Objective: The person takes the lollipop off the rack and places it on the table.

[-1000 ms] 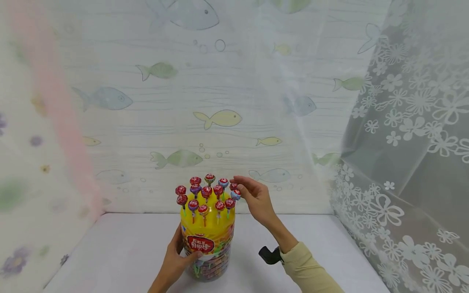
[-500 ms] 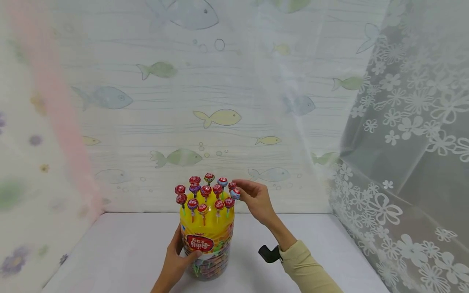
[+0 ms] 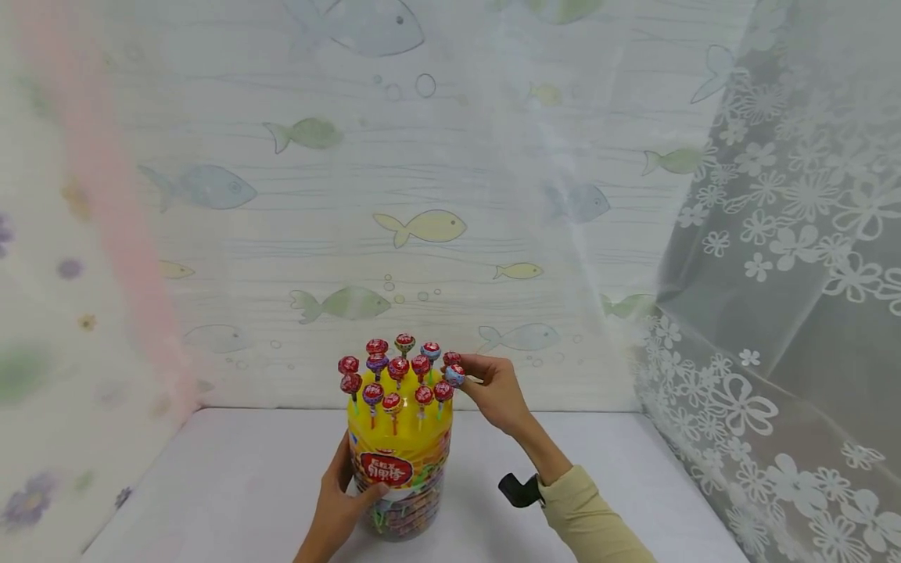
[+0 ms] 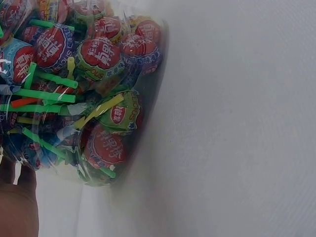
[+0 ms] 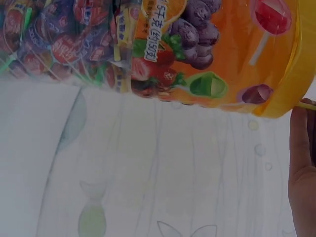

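Observation:
A clear plastic jar (image 3: pixel 404 516) of wrapped lollipops stands upright on the white table, with a yellow lid (image 3: pixel 401 426) on top. Several lollipops are stuck upright in the lid. My left hand (image 3: pixel 338 500) grips the jar's lower left side, thumb across the front below the red label. At the lid's right rim my right hand (image 3: pixel 498 395) pinches a red-wrapped lollipop (image 3: pixel 452 358); a blue-wrapped lollipop (image 3: pixel 455 375) partly hides the fingertips. In the right wrist view a yellow stick (image 5: pixel 306 105) shows at the fingers, beside the lid's edge. The left wrist view shows candies packed behind clear plastic.
The white tabletop (image 3: pixel 232 485) extends around the jar. Behind it hangs a fish-print curtain (image 3: pixel 422 274), with a sheer flower-pattern curtain (image 3: pixel 774 352) on the right. A black wrist camera (image 3: pixel 519 490) sticks out from the right sleeve.
My right hand's fingers have moved down from above the red lollipop to its stick level at the lid's rim. The left hand and the jar have stayed in place.

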Demonstrator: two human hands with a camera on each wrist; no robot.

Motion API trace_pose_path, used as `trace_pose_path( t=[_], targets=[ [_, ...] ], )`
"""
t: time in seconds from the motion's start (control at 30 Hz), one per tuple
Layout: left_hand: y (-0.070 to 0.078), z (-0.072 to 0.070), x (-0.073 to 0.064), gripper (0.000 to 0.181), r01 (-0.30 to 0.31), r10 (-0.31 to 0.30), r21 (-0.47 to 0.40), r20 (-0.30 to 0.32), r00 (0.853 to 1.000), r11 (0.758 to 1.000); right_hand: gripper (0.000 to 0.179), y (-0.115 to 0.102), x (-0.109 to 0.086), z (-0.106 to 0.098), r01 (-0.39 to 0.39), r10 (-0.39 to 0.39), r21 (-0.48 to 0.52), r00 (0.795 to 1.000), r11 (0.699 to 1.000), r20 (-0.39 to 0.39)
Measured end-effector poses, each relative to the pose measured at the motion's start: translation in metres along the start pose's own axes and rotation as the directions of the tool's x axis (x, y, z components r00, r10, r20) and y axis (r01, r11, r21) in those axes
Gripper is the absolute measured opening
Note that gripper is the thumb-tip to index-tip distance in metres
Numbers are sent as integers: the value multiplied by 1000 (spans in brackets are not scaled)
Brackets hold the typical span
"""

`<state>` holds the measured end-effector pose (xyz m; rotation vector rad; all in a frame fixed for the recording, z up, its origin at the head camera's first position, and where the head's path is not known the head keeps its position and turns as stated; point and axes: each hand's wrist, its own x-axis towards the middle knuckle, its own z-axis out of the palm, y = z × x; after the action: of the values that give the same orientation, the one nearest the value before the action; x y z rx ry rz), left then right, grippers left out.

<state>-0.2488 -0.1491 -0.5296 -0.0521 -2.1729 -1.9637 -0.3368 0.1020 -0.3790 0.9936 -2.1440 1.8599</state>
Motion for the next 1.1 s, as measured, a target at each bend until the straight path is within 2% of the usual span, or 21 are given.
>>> trace_pose_path(
  t=[0.27,0.43,0.67,0.9,1.0,1.1],
  targets=[
    [2,0,-1,104,1,-1,-10,10,1000,1000,23,0,3,2,69,-71,-17,994,997,-86],
    [2,-1,-2,103,2,-2,-6,9,1000,1000,19,-9,7,-1,77,-78,-14,985,997,-153],
    [0,-3,-3,101,-15,15,5,4,1000,1000,21,-10,3,-7,69,-55,57,975,996,-217],
    [0,-3,-5,99,-32,32,11,3,999,999,23,5,-10,-13,16,-3,42,960,999,-280],
    [1,-2,-5,99,-35,35,5,5,999,999,24,18,-18,-16,-29,44,51,947,998,-319],
    [0,-1,-4,98,-38,38,6,3,999,999,25,33,-27,-19,-78,102,79,925,994,-367]
  ],
)
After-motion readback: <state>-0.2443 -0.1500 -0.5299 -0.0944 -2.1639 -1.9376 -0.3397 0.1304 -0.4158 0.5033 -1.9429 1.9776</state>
